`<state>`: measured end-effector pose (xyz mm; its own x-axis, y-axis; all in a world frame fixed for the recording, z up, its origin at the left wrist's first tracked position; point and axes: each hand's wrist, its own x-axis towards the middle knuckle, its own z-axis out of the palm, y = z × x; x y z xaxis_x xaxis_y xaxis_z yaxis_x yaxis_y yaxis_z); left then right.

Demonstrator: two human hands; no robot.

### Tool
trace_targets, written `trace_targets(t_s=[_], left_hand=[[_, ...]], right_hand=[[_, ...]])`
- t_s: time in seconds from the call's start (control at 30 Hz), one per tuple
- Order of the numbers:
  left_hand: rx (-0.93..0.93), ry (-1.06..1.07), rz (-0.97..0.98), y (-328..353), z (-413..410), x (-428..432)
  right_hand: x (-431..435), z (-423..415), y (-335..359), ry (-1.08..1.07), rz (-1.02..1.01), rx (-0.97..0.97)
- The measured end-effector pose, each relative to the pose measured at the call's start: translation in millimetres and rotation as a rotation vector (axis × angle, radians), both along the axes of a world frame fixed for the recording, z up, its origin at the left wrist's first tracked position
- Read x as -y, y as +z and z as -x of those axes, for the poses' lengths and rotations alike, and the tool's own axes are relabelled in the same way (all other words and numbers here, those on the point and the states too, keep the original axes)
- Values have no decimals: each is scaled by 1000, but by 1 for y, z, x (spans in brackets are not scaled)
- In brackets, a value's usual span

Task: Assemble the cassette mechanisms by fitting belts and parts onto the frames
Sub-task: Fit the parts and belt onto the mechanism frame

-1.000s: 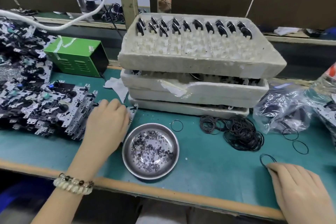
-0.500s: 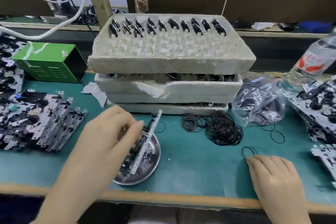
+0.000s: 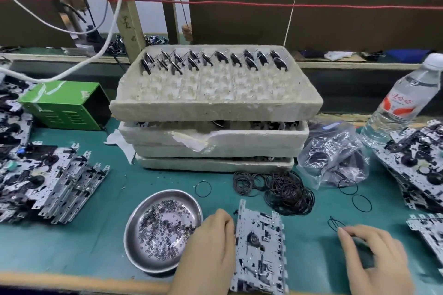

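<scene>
A metal cassette frame (image 3: 260, 249) lies flat on the green mat near the front edge. My left hand (image 3: 208, 254) grips its left side. My right hand (image 3: 374, 258) rests on the mat to the right, fingertips pinching a thin black belt (image 3: 334, 224). A heap of black belts (image 3: 282, 190) sits just beyond the frame. A steel dish (image 3: 146, 213) of small black washers stands left of my left hand. Flywheels (image 3: 215, 60) stand in rows at the back of the top foam tray (image 3: 215, 105).
Stacks of frames lie at the left (image 3: 48, 182) and right (image 3: 419, 167). A green metal box (image 3: 64, 105) stands at back left. A plastic bag of parts (image 3: 333, 155) and a water bottle (image 3: 402, 100) are at right. Loose belts (image 3: 362, 202) lie nearby.
My left hand has carried a frame from the left stack, over the dish, and laid it flat in front of me. My right hand has lifted a belt's edge.
</scene>
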<state>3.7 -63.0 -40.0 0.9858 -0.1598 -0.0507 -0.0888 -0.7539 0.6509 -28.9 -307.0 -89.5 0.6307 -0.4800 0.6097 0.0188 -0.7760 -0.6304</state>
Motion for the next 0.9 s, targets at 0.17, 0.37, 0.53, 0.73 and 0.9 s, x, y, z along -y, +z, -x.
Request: trace_targets(t_s=[0.17, 0.37, 0.53, 0.73, 0.9], left_hand=[[261, -16, -171, 25, -2, 2], [616, 110, 13, 128, -67, -33], [498, 324, -307, 189, -162, -64], [370, 366, -521, 180, -231, -67], [380, 365, -493, 170, -246, -61]], right_hand=[[-37, -3, 15, 19, -104, -1], [-43, -4, 4, 3, -141, -98], [-43, -5, 3, -43, -277, -105], [-36, -3, 4, 5, -134, -41], [-43, -3, 4, -69, -259, 69]])
